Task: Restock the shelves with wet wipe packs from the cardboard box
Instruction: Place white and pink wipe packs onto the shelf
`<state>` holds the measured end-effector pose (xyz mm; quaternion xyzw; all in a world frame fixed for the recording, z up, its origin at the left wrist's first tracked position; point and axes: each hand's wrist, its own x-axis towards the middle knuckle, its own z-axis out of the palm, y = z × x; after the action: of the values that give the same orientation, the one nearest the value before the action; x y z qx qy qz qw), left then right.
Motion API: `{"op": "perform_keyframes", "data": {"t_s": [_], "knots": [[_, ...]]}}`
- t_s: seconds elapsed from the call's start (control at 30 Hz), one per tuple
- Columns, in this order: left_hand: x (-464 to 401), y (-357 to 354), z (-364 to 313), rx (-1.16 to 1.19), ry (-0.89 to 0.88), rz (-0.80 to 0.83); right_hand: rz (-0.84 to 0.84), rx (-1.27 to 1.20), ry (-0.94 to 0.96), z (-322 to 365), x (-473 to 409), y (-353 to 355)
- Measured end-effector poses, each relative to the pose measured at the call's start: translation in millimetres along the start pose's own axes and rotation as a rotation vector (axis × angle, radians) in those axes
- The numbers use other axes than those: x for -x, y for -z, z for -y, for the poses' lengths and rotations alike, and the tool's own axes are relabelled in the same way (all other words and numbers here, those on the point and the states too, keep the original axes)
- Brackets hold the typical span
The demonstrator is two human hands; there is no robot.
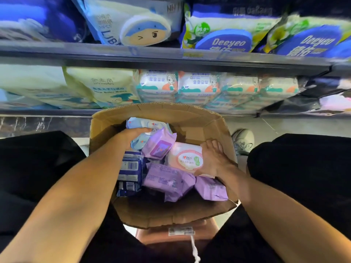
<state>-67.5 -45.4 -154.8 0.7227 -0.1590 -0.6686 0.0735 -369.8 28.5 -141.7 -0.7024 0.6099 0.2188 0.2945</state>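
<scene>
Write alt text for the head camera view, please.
A person's two hands reach into a cardboard box of wipe packs: the left hand on a blue pack, the right hand gripping a pink pack. Stocked shelves stand behind.

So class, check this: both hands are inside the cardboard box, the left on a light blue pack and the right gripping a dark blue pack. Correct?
Not quite. The head view shows the right hand gripping a pink pack, not a dark blue one. The rest stands: both hands are inside the cardboard box, and the left hand is on a light blue pack.
</scene>
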Motion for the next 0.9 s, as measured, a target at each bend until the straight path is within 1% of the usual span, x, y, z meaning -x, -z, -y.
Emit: {"op": "perform_keyframes", "data": {"t_s": [0.07, 0.17, 0.23, 0.3, 0.37, 0.47, 0.53, 0.57, 0.63, 0.73, 0.8, 0.9], "knots": [[7, -4, 1, -0.011, -0.022, -0.053, 0.023, -0.133, 0.006, -3, 2, 6], [16, -2, 4, -0.079, -0.087, -0.169, -0.028, -0.386, -0.008, -6, 2, 5], [20, -2, 6, -0.116, -0.124, -0.212, -0.042, -0.546, -0.074, -7, 3, 0], [25, -2, 9, -0.174, -0.15, -0.251, -0.024, -0.638, -0.145, -6, 4, -5], [33, 1, 12, -0.221, -0.173, -0.272, -0.011, -0.679, -0.232, -4, 6, -7], [23, 13, 23, -0.262, -0.189, -0.312, 0.036, -0.631, -0.349, 7, 8, -10], [18, 17, 30, -0.282, -0.21, -0.333, 0.005, -0.595, -0.412, 18, 11, -11], [31, 14, 29, -0.298, -0.227, -0.349, -0.026, -0.601, -0.439, 22, 10, -12], [48, 9, 30, -0.356, -0.279, -0.388, -0.026, -0.623, -0.5, 28, 8, -9], [67, 8, 36, -0.512, -0.398, -0.45, -0.044, -0.789, -0.598, 24, 4, -2], [73, 13, 41, -0.584, -0.459, -0.468, -0.038, -0.927, -0.6, 17, 4, -3], [74, 25, 49, -0.583, -0.451, -0.466, 0.048, -1.117, -0.571, 15, 2, -7]]}}
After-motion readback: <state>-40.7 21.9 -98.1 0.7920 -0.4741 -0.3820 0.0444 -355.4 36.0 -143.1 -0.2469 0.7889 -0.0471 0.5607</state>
